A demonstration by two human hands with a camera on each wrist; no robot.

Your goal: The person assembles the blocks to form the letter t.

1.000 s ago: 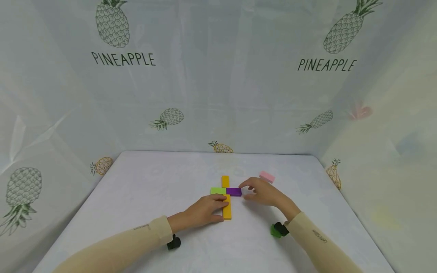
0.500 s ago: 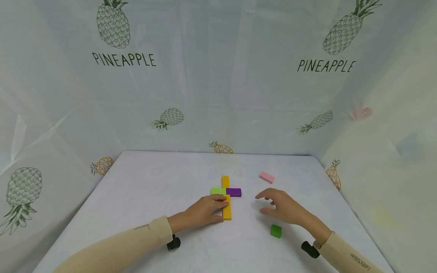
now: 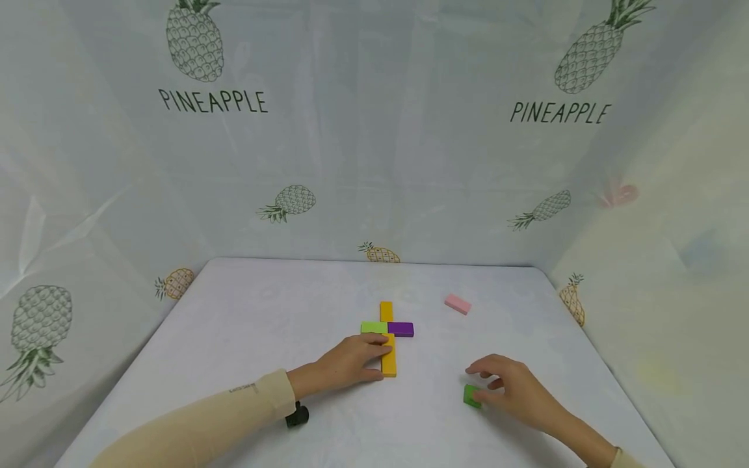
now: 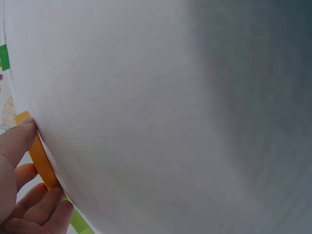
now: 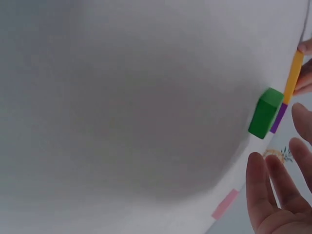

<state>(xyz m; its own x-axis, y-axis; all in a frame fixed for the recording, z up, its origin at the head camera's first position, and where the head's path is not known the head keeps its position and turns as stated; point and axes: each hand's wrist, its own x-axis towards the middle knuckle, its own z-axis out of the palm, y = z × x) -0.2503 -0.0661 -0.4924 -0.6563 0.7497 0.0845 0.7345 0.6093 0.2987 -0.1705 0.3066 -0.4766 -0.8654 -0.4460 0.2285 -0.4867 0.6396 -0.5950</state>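
Left hand (image 3: 348, 361) pinches near yellow block (image 3: 389, 365) on bench (image 3: 281, 305); lime block (image 3: 373, 327), purple block (image 3: 400, 329), far yellow block (image 3: 386, 311) just beyond. Right hand (image 3: 517, 390) spread, unclosed, beside green block (image 3: 469, 394). Pink block (image 3: 458, 304) apart, farther back.

Blocks, total: six. Centre of frame: two yellow blocks (image 3: 386, 311), one light green block (image 3: 373, 327), one purple block (image 3: 400, 329). Right of centre: one pink block (image 3: 458, 304), one green block (image 3: 470, 395) below. Hands (image 3: 351, 359): two, lower half. "PINEAPPLE" captions (image 3: 213, 101): two, upper left and upper right.
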